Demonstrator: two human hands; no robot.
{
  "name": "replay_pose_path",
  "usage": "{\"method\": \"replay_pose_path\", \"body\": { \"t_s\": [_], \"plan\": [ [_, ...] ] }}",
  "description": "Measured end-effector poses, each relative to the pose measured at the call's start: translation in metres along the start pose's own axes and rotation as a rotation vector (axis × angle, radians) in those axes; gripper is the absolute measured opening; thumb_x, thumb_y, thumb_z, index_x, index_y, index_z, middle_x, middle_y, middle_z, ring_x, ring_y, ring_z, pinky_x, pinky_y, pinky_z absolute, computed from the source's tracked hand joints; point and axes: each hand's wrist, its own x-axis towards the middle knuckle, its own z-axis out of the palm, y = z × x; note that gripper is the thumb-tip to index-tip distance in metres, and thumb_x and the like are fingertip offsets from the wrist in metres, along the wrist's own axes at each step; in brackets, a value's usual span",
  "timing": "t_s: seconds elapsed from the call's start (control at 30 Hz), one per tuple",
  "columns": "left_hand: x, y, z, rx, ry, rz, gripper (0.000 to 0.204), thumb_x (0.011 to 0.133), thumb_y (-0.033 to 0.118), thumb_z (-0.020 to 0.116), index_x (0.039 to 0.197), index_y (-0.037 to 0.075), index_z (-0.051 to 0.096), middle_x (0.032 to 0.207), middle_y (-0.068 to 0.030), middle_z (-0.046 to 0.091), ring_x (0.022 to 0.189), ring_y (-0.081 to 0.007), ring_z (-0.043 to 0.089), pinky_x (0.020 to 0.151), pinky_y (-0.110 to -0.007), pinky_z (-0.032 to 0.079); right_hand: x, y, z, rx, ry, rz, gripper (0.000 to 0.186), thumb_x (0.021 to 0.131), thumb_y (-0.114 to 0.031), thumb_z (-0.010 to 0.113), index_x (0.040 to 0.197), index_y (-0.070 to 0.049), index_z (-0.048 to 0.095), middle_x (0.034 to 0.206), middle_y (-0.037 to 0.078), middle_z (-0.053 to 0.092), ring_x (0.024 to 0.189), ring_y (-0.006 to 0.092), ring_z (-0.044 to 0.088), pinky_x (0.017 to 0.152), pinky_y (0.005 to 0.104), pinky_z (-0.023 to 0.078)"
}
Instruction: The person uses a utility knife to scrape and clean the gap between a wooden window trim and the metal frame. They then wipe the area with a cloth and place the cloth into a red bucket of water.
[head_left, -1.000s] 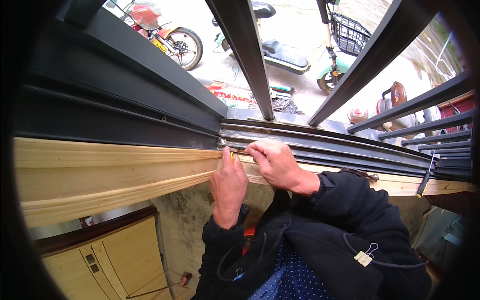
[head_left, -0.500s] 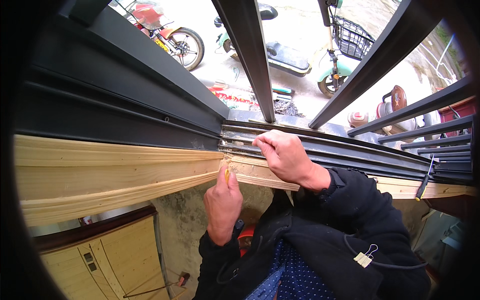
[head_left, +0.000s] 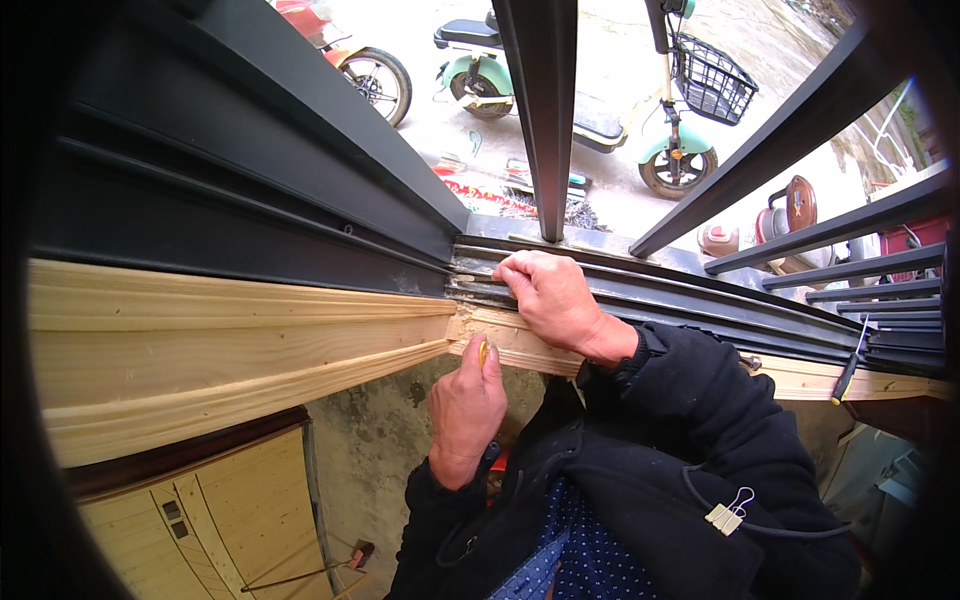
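Observation:
My left hand (head_left: pixel 466 410) is closed round a small yellow object (head_left: pixel 483 352), mostly hidden, below the corner of the pale wooden trim (head_left: pixel 220 330). My right hand (head_left: pixel 548 308) is pinched at the left end of the dark metal window track (head_left: pixel 670 301); what it holds, if anything, is too small to make out. Light chips lie at the trim's notched joint (head_left: pixel 463 322). A screwdriver (head_left: pixel 848 372) with a black handle rests at the right on the sill. A metal tool (head_left: pixel 750 362) is partly hidden by my right sleeve.
Dark vertical bars (head_left: pixel 536 120) stand beyond the track. Outside are a mint scooter (head_left: pixel 610 135) with a basket, a red bike (head_left: pixel 370 80) and assorted items (head_left: pixel 785 225). Below the sill are a stained wall (head_left: pixel 365 440) and wooden panels (head_left: pixel 230 510).
Over the last second my left hand moved down off the track to below the trim's corner. My right hand rose slightly along the track, and in the last half second shifted a little left.

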Motion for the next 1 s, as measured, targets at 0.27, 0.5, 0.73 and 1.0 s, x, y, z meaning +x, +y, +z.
{"method": "replay_pose_path", "body": {
  "t_s": [0.27,0.5,0.73,1.0],
  "plan": [
    [0.003,-0.003,0.001,-0.032,0.019,0.027,0.030,0.105,0.025,0.060,0.126,0.006,0.068,0.079,-0.0266,0.071,0.075,-0.0482,0.071,0.066,-0.056,0.055,0.000,0.000,-0.004,0.050,-0.023,0.026,0.016,0.100,-0.012,0.066,0.102,0.000,0.077,0.085,0.017,0.074,0.072,0.0253,0.071,0.068,0.0356,0.055],
    [0.004,-0.004,0.001,-0.057,0.018,0.015,0.029,0.105,0.026,0.059,0.125,0.006,0.068,0.078,-0.0276,0.071,0.074,-0.0496,0.070,0.066,-0.057,0.054,0.000,-0.002,-0.005,0.120,-0.049,0.100,0.017,0.101,-0.013,0.066,0.103,0.001,0.077,0.078,0.013,0.072,0.068,0.0174,0.067,0.066,0.0318,0.053],
    [0.004,-0.004,0.001,-0.057,0.010,0.002,0.029,0.105,0.025,0.059,0.126,0.006,0.068,0.078,-0.0273,0.071,0.074,-0.0490,0.070,0.065,-0.057,0.054,0.001,-0.005,-0.008,0.183,-0.063,0.142,0.020,0.102,-0.013,0.064,0.104,0.002,0.077,0.076,0.009,0.072,0.068,0.0131,0.066,0.065,0.0293,0.053],
    [0.009,0.001,-0.002,-0.036,0.017,0.012,0.037,0.104,0.023,0.060,0.136,0.004,0.061,0.074,-0.0266,0.069,0.071,-0.0487,0.069,0.064,-0.058,0.052,0.004,-0.002,-0.013,0.125,-0.164,0.185,0.020,0.101,-0.013,0.064,0.105,0.002,0.077,0.074,0.011,0.072,0.065,0.0139,0.065,0.064,0.0311,0.053]
  ]
}}
